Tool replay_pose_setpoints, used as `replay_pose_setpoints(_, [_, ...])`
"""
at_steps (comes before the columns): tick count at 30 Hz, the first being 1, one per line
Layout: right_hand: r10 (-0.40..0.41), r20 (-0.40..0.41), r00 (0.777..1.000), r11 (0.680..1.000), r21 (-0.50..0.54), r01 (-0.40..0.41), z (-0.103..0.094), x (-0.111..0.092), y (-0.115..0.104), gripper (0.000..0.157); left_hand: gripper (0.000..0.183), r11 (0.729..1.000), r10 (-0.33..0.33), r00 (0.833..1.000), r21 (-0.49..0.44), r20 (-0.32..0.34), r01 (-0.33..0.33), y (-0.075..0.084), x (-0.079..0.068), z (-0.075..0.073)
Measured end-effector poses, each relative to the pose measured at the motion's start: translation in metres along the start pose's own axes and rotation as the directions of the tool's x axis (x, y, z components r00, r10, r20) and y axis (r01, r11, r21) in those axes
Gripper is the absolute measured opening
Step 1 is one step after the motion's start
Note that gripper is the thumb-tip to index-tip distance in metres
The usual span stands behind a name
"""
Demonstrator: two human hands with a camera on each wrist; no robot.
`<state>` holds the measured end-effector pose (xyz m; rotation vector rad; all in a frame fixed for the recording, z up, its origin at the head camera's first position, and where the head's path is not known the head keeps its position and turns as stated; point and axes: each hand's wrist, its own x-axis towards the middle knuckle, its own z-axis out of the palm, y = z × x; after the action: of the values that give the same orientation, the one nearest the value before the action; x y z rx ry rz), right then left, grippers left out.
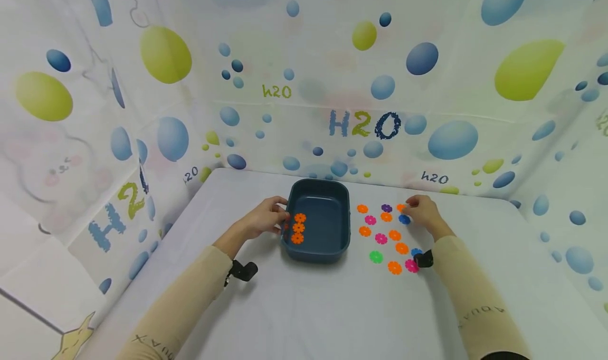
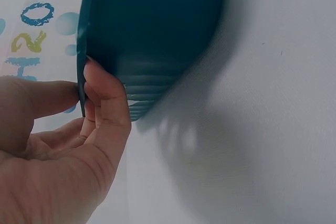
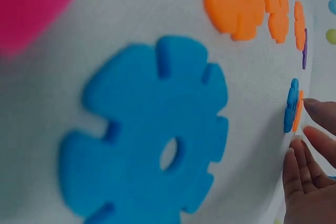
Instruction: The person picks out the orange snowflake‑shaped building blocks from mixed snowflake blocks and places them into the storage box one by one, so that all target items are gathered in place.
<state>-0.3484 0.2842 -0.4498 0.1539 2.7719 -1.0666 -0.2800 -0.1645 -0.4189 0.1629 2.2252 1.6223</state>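
My left hand (image 1: 267,217) grips the left rim of a dark blue rectangular basin (image 1: 318,255). Its wall (image 2: 82,40) runs between thumb and fingers in the left wrist view. Three orange flower-shaped discs (image 1: 298,227) lie in the basin along its left side. To the right, my right hand (image 1: 423,212) is low over the far right of the loose discs, fingertips at an orange flower disc (image 1: 401,208). That disc (image 3: 299,109) shows as a thin edge behind a blue disc (image 3: 291,106) in the right wrist view, thumb and finger spread beside it.
Several loose flower discs lie right of the basin, among them a green one (image 1: 376,257), a purple one (image 1: 387,208) and a pink one (image 1: 381,238). They rest on a white-covered table (image 1: 332,307). A patterned curtain (image 1: 304,96) stands behind the table.
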Motion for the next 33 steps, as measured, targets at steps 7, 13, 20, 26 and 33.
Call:
replay_pose_setpoints(7, [0.045, 0.015, 0.999, 0.999, 0.011, -0.045, -0.0002, 0.0041, 0.0004, 0.045, 0.045, 1.000, 0.002, 1.000, 0.000, 0.002, -0.002, 0.0006, 0.0000, 0.0008])
replay_pose_setpoints(13, [0.060, 0.024, 0.998, 0.998, 0.031, -0.060, 0.0005, 0.0044, -0.0005, 0.046, 0.046, 1.000, -0.003, 1.000, 0.005, 0.001, 0.003, 0.0003, 0.0003, -0.0011])
replay_pose_setpoints(20, [0.050, -0.025, 0.998, 0.997, 0.057, -0.049, 0.0014, 0.0008, -0.0014, 0.042, 0.045, 1.000, -0.004, 1.000, 0.005, 0.006, 0.004, 0.0012, 0.0005, -0.0012])
replay_pose_setpoints(26, [0.024, -0.043, 0.999, 0.998, 0.067, -0.021, -0.0010, -0.0019, -0.0013, 0.039, 0.045, 1.000, -0.012, 1.000, 0.017, 0.001, 0.012, 0.0027, -0.0003, -0.0002])
replay_pose_setpoints(33, [0.014, -0.016, 1.000, 0.995, 0.097, -0.012, -0.0043, -0.0023, 0.0006, 0.039, 0.045, 1.000, -0.013, 1.000, 0.016, 0.000, 0.013, 0.0022, -0.0004, 0.0001])
